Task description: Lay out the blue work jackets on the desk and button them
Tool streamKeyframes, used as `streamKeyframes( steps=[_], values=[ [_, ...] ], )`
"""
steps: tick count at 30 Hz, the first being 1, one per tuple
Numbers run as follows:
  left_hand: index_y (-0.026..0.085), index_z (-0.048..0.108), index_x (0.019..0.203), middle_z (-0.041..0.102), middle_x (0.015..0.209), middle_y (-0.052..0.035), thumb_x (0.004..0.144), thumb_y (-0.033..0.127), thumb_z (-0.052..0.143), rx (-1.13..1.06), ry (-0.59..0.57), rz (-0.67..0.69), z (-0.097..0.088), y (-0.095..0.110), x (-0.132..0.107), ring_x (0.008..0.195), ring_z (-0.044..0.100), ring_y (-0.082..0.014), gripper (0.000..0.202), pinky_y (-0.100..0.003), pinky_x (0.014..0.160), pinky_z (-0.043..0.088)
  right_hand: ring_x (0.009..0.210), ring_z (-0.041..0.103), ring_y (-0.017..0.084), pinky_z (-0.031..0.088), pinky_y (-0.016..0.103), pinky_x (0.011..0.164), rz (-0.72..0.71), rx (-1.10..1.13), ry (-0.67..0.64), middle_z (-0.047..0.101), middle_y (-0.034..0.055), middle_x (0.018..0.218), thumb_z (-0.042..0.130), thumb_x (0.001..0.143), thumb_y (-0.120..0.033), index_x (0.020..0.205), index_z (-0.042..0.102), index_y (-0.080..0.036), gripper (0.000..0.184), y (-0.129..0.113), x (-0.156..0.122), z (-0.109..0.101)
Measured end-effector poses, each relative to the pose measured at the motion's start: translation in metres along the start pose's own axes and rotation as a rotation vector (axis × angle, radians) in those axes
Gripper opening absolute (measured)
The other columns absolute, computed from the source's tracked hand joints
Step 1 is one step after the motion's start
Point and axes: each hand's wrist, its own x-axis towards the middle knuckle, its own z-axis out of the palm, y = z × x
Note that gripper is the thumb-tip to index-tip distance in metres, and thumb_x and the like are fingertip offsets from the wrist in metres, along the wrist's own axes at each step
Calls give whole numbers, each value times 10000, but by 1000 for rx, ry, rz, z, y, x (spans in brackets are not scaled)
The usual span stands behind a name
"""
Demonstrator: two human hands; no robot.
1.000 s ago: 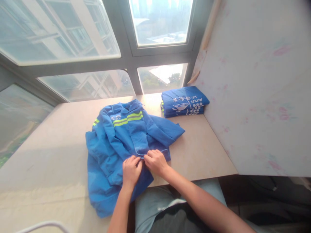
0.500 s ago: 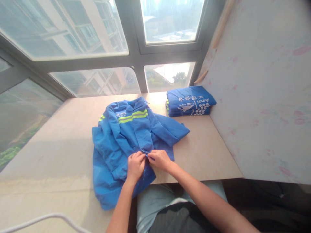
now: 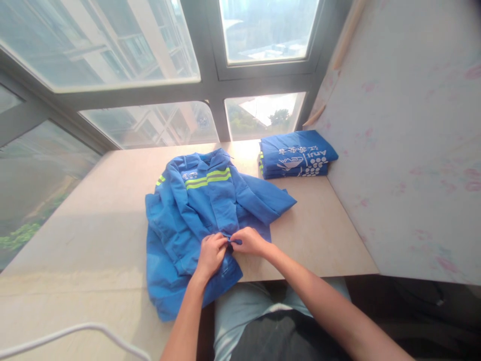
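Observation:
A blue work jacket (image 3: 188,210) with yellow-and-grey reflective stripes lies front side up, its collar towards the window. Both hands meet at the lower part of its front opening. My left hand (image 3: 213,252) is closed on the jacket's front edge. Close beside it on the right, my right hand (image 3: 248,241) pinches the other part of the front edge, with a bit of blue cloth showing between thumb and fingers. The fingertips partly hide the exact spot where the edges meet. One sleeve spreads out to the right, and the other lies bent over the left side.
Folded blue garments with white printing (image 3: 296,155) are stacked at the back right, near the patterned wall (image 3: 413,150). A white cable (image 3: 86,327) crosses the pale tabletop (image 3: 93,220) at the front left. Window frames (image 3: 212,90) border the far side.
My right hand has lifted slightly at the front edge, and more blue cloth shows in its pinch. The whole view has shifted a little; the jacket lies much the same.

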Motion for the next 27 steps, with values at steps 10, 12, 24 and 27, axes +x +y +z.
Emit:
streamKeyframes(
  steps=[10, 12, 24, 27],
  values=[
    [238, 739, 942, 695, 957, -47, 898, 178, 487, -73, 3, -1, 10, 21, -5, 926, 607, -206, 264, -378, 894, 434, 775, 687, 149, 413, 201, 649, 151, 30, 61, 766, 33, 891, 587, 926, -262, 906, 759, -224, 178, 2, 2, -6],
    [233, 738, 974, 689, 953, -56, 905, 193, 490, -76, 29, -25, 16, 22, -7, 921, 609, -211, 261, -375, 877, 440, 815, 699, 162, 436, 208, 680, 150, 53, 74, 770, 38, 918, 591, 924, -260, 940, 764, -225, 178, 6, -1, -7],
    [264, 755, 953, 653, 927, -61, 842, 114, 474, 114, 100, 25, -55, -21, -36, 886, 606, -212, 338, -353, 815, 480, 831, 675, 184, 484, 262, 768, 246, 1, 306, 739, 42, 902, 574, 908, -246, 900, 747, -214, 176, 25, -26, -78],
    [266, 739, 1004, 672, 1062, -60, 806, 144, 542, 87, 20, 38, -60, -7, -34, 984, 626, -222, 304, -371, 897, 495, 921, 620, 213, 465, 304, 817, 267, -240, 295, 696, 79, 985, 573, 865, -151, 988, 726, -208, 204, 7, -22, -79]
  ],
)
